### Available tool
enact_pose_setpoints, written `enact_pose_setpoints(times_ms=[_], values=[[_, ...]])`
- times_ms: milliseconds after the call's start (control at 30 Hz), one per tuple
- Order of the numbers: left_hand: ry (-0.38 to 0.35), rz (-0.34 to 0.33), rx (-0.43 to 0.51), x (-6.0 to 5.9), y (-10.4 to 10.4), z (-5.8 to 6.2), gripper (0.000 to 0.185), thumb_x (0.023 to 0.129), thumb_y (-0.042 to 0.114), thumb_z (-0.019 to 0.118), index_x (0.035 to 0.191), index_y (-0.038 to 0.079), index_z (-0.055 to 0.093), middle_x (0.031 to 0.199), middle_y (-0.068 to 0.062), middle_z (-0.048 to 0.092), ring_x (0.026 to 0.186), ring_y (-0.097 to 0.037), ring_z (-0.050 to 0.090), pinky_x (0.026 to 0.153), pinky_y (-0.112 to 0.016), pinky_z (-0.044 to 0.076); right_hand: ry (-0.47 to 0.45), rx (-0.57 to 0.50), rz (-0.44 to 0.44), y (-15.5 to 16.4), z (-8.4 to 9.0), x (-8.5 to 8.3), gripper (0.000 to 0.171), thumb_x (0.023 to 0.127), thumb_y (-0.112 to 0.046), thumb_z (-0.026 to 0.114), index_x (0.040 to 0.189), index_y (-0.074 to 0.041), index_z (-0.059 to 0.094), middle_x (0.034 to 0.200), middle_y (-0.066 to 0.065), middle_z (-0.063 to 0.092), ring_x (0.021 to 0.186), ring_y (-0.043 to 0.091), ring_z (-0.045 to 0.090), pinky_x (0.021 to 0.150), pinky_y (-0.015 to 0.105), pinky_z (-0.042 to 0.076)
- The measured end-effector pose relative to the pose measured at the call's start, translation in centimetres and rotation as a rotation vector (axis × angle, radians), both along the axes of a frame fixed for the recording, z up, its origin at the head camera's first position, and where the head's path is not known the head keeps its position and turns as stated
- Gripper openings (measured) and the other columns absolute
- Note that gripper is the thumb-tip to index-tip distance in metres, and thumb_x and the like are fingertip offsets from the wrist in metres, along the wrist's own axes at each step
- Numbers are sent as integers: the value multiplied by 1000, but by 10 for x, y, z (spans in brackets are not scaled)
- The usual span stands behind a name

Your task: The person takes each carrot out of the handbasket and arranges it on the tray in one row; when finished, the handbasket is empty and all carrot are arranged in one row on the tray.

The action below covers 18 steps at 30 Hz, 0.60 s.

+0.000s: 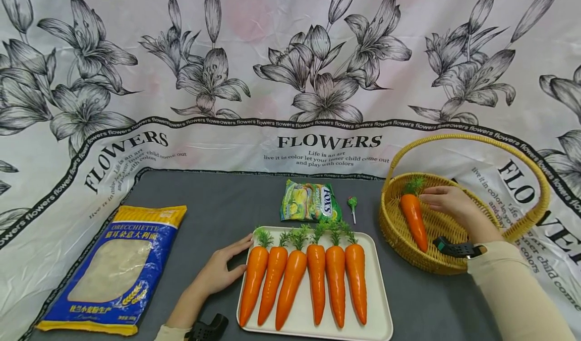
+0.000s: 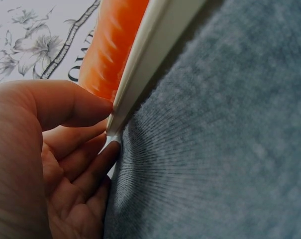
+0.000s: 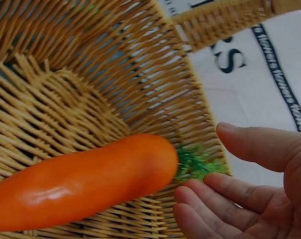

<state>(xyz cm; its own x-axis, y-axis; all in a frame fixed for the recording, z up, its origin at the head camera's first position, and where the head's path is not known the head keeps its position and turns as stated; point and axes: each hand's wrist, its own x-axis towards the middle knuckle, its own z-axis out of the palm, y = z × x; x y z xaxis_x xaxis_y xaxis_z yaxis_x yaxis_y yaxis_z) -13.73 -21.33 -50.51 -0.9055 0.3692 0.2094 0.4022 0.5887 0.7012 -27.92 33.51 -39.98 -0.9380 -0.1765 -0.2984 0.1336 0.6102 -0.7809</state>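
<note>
While the head view shows six carrots on the tray [image 1: 376, 310], only the left wrist view reveals the left hand [image 1: 218, 270] touching the tray's rim at its 9 o'clock edge, fingers relaxed. Right hand [image 1: 447, 202], grip open and empty, hovers just beside the carrot [image 1: 414, 220] lying in the basket [image 1: 395, 230]

Both hands bare: left hand [image 1: 217, 272], right hand [image 1: 447, 203]. Cream long sleeve [image 1: 513, 290] on right arm; cream cuff edge at left wrist. Black wrist-mounted device [image 1: 456, 248] on right, another [image 1: 209, 328] on left
</note>
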Motion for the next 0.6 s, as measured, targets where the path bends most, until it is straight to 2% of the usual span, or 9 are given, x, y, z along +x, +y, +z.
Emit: enact_pose_setpoints(times_ms=[33,100,300,400,600], values=[[-2,-1,-2,0,0,0,51,83,23,61,132,20,47,140,7,38,126,-16,39,97,-47,38,-8,-2,12,-2,-2,-1,72,89,-38,51,134,13,28,133,29,36,108,23,56,93,41,43],[-6,-1,-6,0,0,-1,52,83,22,61,132,21,47,140,7,38,126,-15,39,97,-46,38,-11,15,24,-5,-6,-2,70,89,-36,51,133,14,29,133,33,34,111,32,52,93,44,43],[-24,9,-15,0,0,-2,52,82,22,61,132,23,46,141,9,37,126,-13,38,98,-46,38,48,171,41,-16,-15,-7,68,87,-37,55,129,14,37,129,36,36,113,46,43,89,50,43],[-24,10,-13,0,0,-3,52,82,23,61,132,23,46,141,9,37,126,-14,39,98,-46,37,72,243,38,-22,-17,-8,70,84,-38,58,127,13,40,127,36,37,111,48,42,86,51,42],[-31,10,-2,0,0,-1,53,82,22,61,133,23,45,141,9,37,127,-14,38,98,-46,37,86,285,61,-27,-22,-13,74,83,-42,59,124,17,41,123,37,41,106,46,45,81,47,46]])
